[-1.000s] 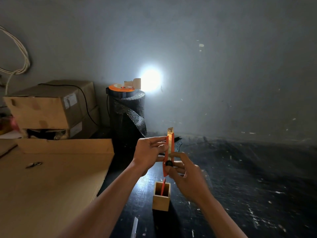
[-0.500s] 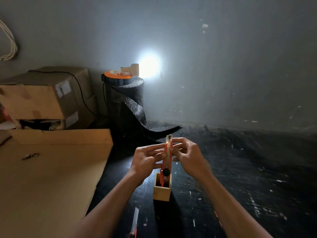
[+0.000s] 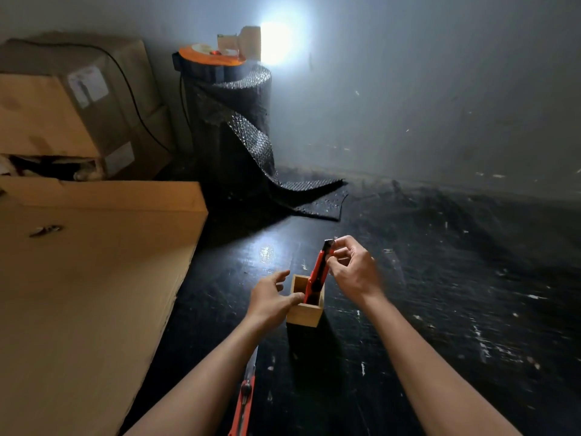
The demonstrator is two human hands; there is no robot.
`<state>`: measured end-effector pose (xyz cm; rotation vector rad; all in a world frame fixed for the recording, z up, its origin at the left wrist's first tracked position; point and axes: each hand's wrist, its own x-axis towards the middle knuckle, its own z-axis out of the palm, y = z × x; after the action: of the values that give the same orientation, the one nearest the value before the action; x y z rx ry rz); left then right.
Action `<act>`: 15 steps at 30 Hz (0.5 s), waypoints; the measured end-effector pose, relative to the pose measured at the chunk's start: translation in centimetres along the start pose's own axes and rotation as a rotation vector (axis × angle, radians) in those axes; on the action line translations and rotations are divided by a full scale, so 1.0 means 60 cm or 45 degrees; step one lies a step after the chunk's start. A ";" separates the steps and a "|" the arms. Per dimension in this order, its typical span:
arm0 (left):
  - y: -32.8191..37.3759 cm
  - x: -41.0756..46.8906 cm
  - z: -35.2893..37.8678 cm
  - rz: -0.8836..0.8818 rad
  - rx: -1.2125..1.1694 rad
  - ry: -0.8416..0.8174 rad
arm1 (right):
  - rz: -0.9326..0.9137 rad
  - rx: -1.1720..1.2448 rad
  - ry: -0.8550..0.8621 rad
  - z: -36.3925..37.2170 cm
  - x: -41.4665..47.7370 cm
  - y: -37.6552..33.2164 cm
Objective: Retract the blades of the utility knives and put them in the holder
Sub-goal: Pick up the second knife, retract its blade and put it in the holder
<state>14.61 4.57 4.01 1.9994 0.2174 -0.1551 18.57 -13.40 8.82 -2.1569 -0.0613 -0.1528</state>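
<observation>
A small square wooden holder (image 3: 304,313) stands on the dark table. A red utility knife (image 3: 318,272) leans in it, lower end inside, top end pinched by my right hand (image 3: 352,268). No blade shows at its tip. My left hand (image 3: 271,299) rests against the holder's left side, fingers spread, thumb at the rim, holding nothing. A second red utility knife (image 3: 246,394) lies on the table under my left forearm, its long blade extended toward the holder.
A large flat cardboard sheet (image 3: 88,278) covers the left side. Stacked cardboard boxes (image 3: 72,102) sit behind it. A black bubble-wrap roll (image 3: 232,127) with an orange reel on top stands at the back wall, next to a bright light.
The knife came down from mid-air into the holder. My left hand let go of it and dropped to the holder's side. The view tilted downward, showing the second knife.
</observation>
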 end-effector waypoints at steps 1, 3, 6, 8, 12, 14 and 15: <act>-0.004 0.005 0.005 -0.024 0.026 -0.019 | 0.000 -0.034 -0.025 0.006 0.003 0.009; -0.010 0.015 0.012 -0.070 0.068 -0.049 | -0.003 -0.103 -0.079 0.018 0.005 0.023; -0.018 0.029 0.022 -0.110 0.109 -0.058 | 0.013 -0.191 -0.134 0.034 0.009 0.040; -0.022 0.033 0.028 -0.129 0.119 -0.063 | 0.027 -0.234 -0.168 0.044 0.012 0.049; -0.033 0.038 0.040 -0.146 0.141 -0.090 | 0.067 -0.296 -0.217 0.063 0.014 0.062; -0.037 0.039 0.044 -0.137 0.178 -0.086 | 0.110 -0.322 -0.222 0.070 0.013 0.070; -0.039 0.039 0.046 -0.132 0.190 -0.080 | 0.135 -0.330 -0.217 0.072 0.013 0.075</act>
<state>16.36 3.23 0.26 2.1282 0.2759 -0.3080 20.18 -12.30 2.84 -2.4216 -0.0264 0.0900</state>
